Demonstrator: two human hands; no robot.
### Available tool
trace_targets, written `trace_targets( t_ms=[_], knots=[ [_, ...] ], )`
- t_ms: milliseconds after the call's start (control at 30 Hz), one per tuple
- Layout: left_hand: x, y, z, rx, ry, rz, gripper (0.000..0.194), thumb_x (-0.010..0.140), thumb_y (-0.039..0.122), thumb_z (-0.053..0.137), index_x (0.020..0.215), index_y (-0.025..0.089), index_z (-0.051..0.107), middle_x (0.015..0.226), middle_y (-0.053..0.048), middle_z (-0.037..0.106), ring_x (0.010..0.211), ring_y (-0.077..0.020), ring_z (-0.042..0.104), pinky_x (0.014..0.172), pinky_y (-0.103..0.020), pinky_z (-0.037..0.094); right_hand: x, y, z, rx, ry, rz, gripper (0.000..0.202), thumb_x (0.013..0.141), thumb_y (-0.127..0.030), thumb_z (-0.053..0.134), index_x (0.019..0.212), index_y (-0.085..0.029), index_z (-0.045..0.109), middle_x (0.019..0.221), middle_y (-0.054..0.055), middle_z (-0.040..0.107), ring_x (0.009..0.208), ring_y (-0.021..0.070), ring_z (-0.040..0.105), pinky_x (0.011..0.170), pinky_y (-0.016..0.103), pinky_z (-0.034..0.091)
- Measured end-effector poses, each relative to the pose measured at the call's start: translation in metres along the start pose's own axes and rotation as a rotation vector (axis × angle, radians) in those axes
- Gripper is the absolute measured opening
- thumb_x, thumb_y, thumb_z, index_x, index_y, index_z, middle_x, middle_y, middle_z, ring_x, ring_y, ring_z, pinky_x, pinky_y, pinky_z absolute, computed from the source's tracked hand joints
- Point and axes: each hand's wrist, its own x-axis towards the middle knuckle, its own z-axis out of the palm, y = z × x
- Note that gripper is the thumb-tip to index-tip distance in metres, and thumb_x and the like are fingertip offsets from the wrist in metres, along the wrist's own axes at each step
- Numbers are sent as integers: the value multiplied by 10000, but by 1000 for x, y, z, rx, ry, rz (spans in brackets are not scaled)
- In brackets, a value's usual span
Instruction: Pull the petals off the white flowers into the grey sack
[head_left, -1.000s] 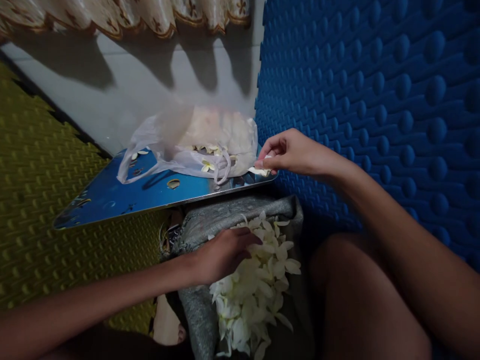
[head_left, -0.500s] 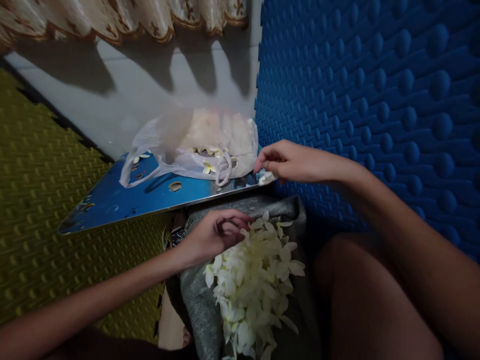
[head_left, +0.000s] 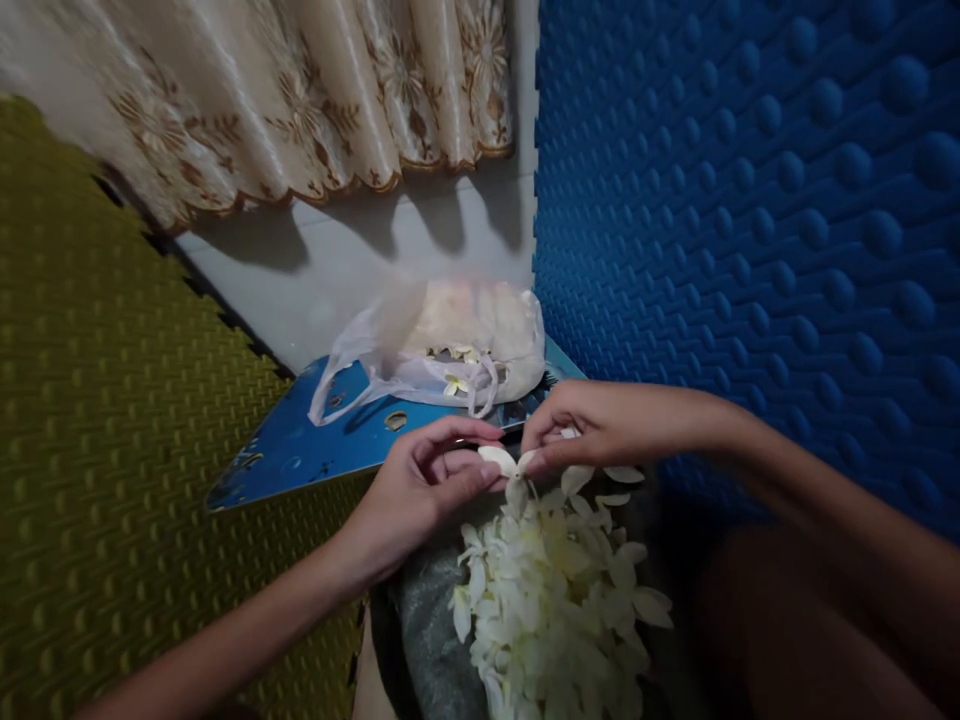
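Between my two hands is a small white flower (head_left: 516,472) with pale petals spread apart. My left hand (head_left: 442,470) pinches a petal on its left side between thumb and fingers. From the right, my right hand (head_left: 574,430) pinches the flower by its other side; a bit of white shows inside its curled fingers. Just below lies a heap of white flowers (head_left: 555,590) with yellowish centres, resting on a grey-green cloth (head_left: 431,610). Some loose petals stick out at the heap's right edge, under my right hand.
A blue printed board (head_left: 300,440) lies behind my hands. On it rests a translucent plastic bag (head_left: 480,320) with flowers at its opening. A blue foam mat (head_left: 750,200) stands on the right, a yellow-green mat (head_left: 112,400) lies left, and a patterned curtain (head_left: 337,90) hangs behind.
My right hand has come down from the board's edge to meet my left hand. Both now hold one flower above the heap. The view has tilted up, showing more curtain.
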Motion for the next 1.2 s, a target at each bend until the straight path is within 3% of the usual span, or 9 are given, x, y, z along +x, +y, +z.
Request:
trace_targets(
  t_ms=[100,267,333,400,467,533,700,967,1200],
  knots=[
    [-1,6,2,129,-12,-16,356,693,222,731,1029,172,622,811,-28,690,714,-128,649,632,-208,487,1,1,2,20,47,11,243,856,-310,495,801,-137,656,554,-49,447,473,71,356,413,181,257],
    [2,8,7,213,105,-63,238,637,254,764,801,142,634,704,-10,664,600,-114,605,547,-198,447,3,-5,10,-221,111,92,305,851,-311,449,624,-140,558,496,-46,409,450,72,316,413,210,213],
    [4,7,8,268,156,27,222,612,244,779,730,139,623,687,-6,646,577,-109,582,520,-196,433,4,-11,12,-290,145,87,302,847,-268,434,587,-144,523,496,-36,424,460,75,330,431,219,219],
    [6,7,9,392,213,211,171,607,209,781,677,135,644,676,1,605,571,-95,545,497,-183,405,3,-14,12,-279,158,76,300,847,-268,435,583,-147,512,489,-38,408,461,76,326,432,220,216],
    [8,9,8,501,256,366,117,606,162,775,658,133,674,644,12,557,557,-77,499,473,-166,369,3,-15,11,-194,171,71,296,845,-282,457,583,-149,495,488,-53,355,455,70,297,419,214,196],
    [10,12,7,512,270,407,95,618,146,763,679,133,692,625,22,536,537,-63,480,462,-154,360,1,-12,8,-66,165,44,266,844,-283,480,615,-147,501,513,-66,310,458,62,266,411,203,181],
    [14,22,5,392,294,312,118,644,169,747,724,120,677,692,16,582,551,-57,551,496,-143,430,0,-3,1,40,199,-27,201,846,-253,491,751,-129,617,537,-68,307,469,62,266,419,193,183],
    [9,24,9,340,148,265,188,703,186,705,872,130,644,820,-22,620,683,-105,610,597,-190,504,3,-3,2,-59,281,20,206,802,-264,544,639,-149,595,495,-62,402,450,62,343,428,200,219],
    [0,34,7,250,115,157,291,721,195,689,1001,130,641,809,-29,672,685,-103,614,641,-189,499,3,-2,5,-32,292,-21,211,787,-302,587,653,-142,621,509,-63,412,468,62,350,448,193,237]
  ],
)
